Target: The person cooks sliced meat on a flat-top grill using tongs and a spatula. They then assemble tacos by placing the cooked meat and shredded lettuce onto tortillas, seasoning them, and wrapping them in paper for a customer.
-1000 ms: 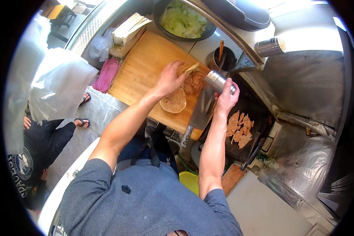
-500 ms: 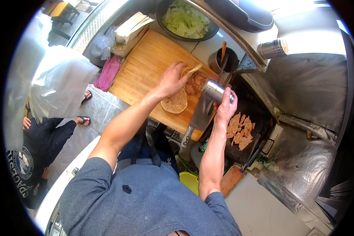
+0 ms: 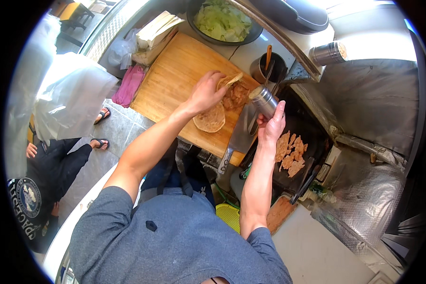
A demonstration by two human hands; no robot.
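Note:
My right hand (image 3: 272,125) is wrapped round a metal shaker (image 3: 265,102), its lidded end tilted up and to the left over the cutting board's right edge. My left hand (image 3: 207,93) has its fingers closed on the raised edge of a flatbread (image 3: 209,119); the fingertips are partly hidden. Cooked meat pieces (image 3: 235,96) lie beside those fingers, against the bread. Bread and meat rest on the wooden cutting board (image 3: 163,71). Below the shaker, a broad metal scraper (image 3: 241,135) lies across the board's right edge, its handle pointing toward me.
More meat (image 3: 291,154) sits on the dark griddle (image 3: 312,130) at right. Beyond the board stand a bowl of lettuce (image 3: 222,21) and a dark pot (image 3: 258,71) with utensils. Paper bags (image 3: 158,29) and a pink cloth (image 3: 129,86) are at left. Another person (image 3: 47,184) sits at far left.
My right hand has turned the shaker more upright, so its lidded top now shows, and shifted it slightly right. My left hand stays at the bread with little movement.

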